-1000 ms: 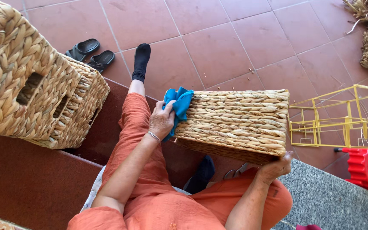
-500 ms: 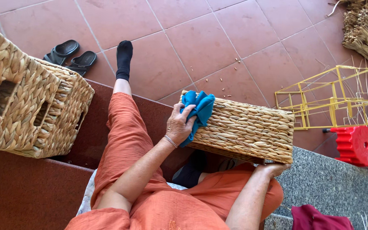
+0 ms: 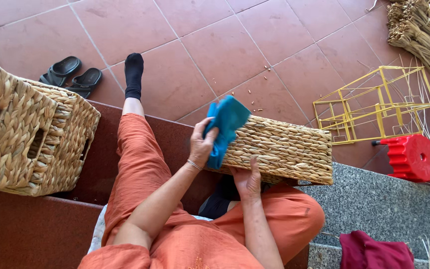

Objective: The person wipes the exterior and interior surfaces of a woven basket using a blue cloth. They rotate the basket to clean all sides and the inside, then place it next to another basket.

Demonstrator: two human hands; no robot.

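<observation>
A woven straw basket (image 3: 284, 148) lies on its side across my lap, above my orange trousers. My left hand (image 3: 202, 145) is closed on a blue cloth (image 3: 225, 124) and presses it against the basket's left end. My right hand (image 3: 247, 179) grips the basket's lower near edge from underneath, fingers curled on the weave. My left leg stretches out over the dark red step, foot in a black sock.
Two larger woven baskets (image 3: 31, 142) stand at the left. Black sandals (image 3: 70, 74) lie on the tiled floor. A yellow wire frame (image 3: 374, 102), a red plastic stool (image 3: 414, 157), straw bundles (image 3: 424, 30) and a maroon cloth (image 3: 374, 251) are at the right.
My right hand has moved from the basket's right end to its lower near edge by the middle. The left hand with the cloth has stayed at the basket's left end, and the basket has tilted.
</observation>
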